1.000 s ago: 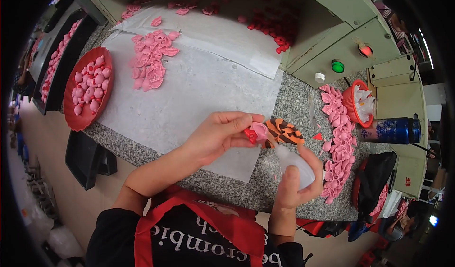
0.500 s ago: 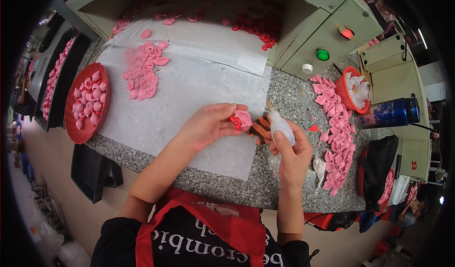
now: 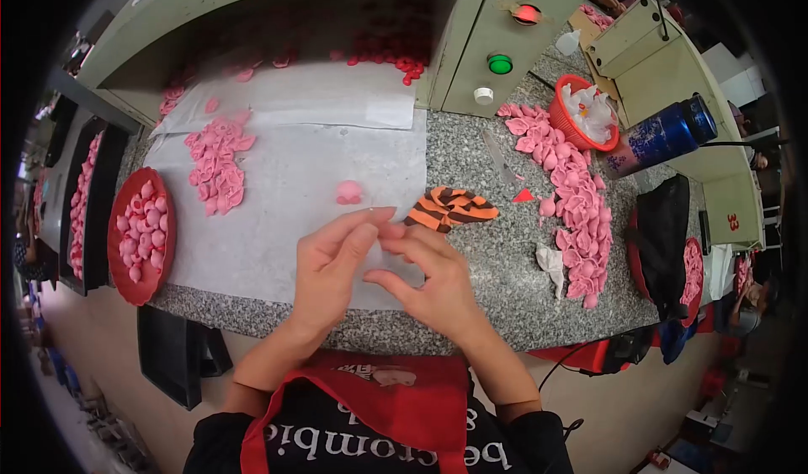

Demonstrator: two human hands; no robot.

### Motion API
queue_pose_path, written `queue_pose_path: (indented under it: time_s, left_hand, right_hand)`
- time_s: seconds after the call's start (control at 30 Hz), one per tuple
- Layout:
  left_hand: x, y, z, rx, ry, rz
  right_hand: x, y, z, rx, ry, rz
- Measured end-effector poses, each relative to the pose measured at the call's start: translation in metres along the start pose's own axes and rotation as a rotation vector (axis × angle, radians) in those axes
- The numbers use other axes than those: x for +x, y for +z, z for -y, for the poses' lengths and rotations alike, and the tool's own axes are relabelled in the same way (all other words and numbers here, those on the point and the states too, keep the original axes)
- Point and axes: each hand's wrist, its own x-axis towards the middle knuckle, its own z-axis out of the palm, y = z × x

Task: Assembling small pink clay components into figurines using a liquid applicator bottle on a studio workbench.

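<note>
Over the front of the white paper sheet [image 3: 286, 255], my two hands are together at the fingertips. The fingers of my left hand [image 3: 326, 263] are closed, with a small pale bit at their tips that I cannot make out. My right hand [image 3: 433, 280] has its thumb stretched apart from its fingers, and its fingertips meet those of my left. Just beyond my hands a round pink piece [image 3: 348, 192] rests on the paper. A crumpled orange and black striped cloth [image 3: 452, 210] lies right of it. I cannot find the squeeze bottle clearly.
A red dish [image 3: 126, 282] of pink balls stands at the left edge. Pink petal-like pieces lie piled on the paper [image 3: 219, 167] and along the right [image 3: 581, 213]. Further right are a red basket [image 3: 581, 133], a blue bottle [image 3: 661, 135] and a green-grey box with knobs [image 3: 475, 53].
The pink and red piece has left my left hand; a pink piece now lies on the paper. The squeeze bottle no longer shows in my right hand. My hands have come together.
</note>
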Motion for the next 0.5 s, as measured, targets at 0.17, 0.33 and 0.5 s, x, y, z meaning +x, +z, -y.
queue_pose_path:
  time_s: [0.17, 0.33, 0.5]
  left_hand:
    - [-0.016, -0.011, -0.004, 0.029, -0.242, 0.152]
    - [-0.027, 0.000, -0.006, -0.015, -0.331, 0.218]
    - [-0.038, 0.001, 0.002, 0.017, -0.283, 0.279]
  right_hand:
    - [0.009, -0.020, -0.031, -0.612, 0.066, -0.124]
    - [0.008, -0.026, -0.036, 0.392, 0.556, -0.061]
    - [-0.014, -0.037, 0.013, 0.743, 0.398, 0.188]
